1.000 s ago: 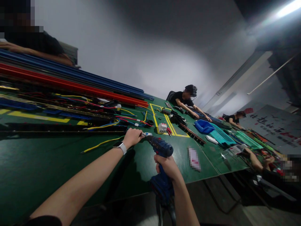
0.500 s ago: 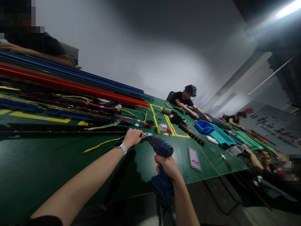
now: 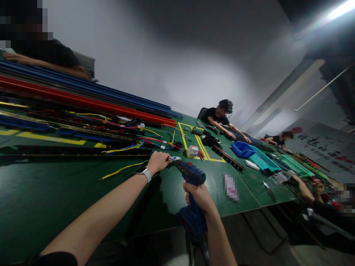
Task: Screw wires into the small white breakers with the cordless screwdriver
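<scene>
My right hand (image 3: 199,195) is wrapped round the grip of a blue cordless drill (image 3: 191,177), whose nose points left and away over the green table (image 3: 55,192). My left hand (image 3: 158,162), with a white watch on the wrist, is closed round a small white part (image 3: 175,158) held at the drill's tip. A yellow wire (image 3: 122,169) lies on the table just left of that hand.
Long red and blue rails (image 3: 83,101) and black strips with coloured wires lie at the back left. A white breaker (image 3: 192,150) stands inside yellow tape lines. Blue and teal bins (image 3: 251,153) sit right. Other people work across and to the right.
Both hands and the drill keep their hold; the view has shifted slightly, so everything sits a little to the right.
</scene>
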A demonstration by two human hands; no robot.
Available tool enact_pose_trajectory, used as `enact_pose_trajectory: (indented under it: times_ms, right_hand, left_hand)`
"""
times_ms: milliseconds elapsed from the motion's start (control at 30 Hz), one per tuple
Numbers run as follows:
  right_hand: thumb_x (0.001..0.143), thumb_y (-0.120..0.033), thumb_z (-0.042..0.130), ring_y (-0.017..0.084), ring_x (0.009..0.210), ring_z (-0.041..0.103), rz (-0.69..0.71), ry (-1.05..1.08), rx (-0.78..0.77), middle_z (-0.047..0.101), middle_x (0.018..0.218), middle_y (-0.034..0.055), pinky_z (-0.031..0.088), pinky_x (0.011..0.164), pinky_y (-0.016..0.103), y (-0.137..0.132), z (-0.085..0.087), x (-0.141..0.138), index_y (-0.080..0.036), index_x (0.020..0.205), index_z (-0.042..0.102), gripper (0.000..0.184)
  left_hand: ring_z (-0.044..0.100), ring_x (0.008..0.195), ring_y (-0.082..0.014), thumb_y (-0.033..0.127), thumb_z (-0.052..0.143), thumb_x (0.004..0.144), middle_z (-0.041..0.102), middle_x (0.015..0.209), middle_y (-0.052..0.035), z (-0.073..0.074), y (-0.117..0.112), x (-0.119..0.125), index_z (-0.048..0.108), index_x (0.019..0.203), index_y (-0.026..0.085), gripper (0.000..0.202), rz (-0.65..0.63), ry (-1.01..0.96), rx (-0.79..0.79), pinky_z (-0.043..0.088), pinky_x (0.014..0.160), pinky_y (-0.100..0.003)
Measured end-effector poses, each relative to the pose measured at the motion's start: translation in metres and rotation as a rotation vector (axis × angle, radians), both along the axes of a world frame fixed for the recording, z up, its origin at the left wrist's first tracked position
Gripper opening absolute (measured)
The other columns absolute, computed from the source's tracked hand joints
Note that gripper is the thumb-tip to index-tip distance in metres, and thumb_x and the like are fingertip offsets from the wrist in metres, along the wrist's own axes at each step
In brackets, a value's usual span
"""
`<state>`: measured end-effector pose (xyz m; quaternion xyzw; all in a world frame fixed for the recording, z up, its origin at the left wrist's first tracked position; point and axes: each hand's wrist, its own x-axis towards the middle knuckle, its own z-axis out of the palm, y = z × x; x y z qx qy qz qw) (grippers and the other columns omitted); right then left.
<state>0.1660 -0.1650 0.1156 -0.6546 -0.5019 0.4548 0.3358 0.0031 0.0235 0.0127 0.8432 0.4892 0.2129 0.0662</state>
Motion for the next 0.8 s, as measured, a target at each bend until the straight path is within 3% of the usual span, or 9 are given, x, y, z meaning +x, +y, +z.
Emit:
enact_pose_trajectory:
  times_ms: [800]
  right_hand:
    - [0.071,-0.026,0.058,0.012,0.038,0.052,-0.003,0.021,-0.01,0.047,0.047,-0.0055,0.036,0.04,0.022,0.0,0.0,0.0003,-0.02,0.065,0.049,0.013]
  left_hand:
    - [0.063,0.095,-0.0266,0.055,0.045,0.088,0.071,0.091,-0.0107,-0.0038,0.0019,0.0013,0.067,0.104,0.025,0.041,-0.006,-0.001,0.029,0.035,0.081,-0.036]
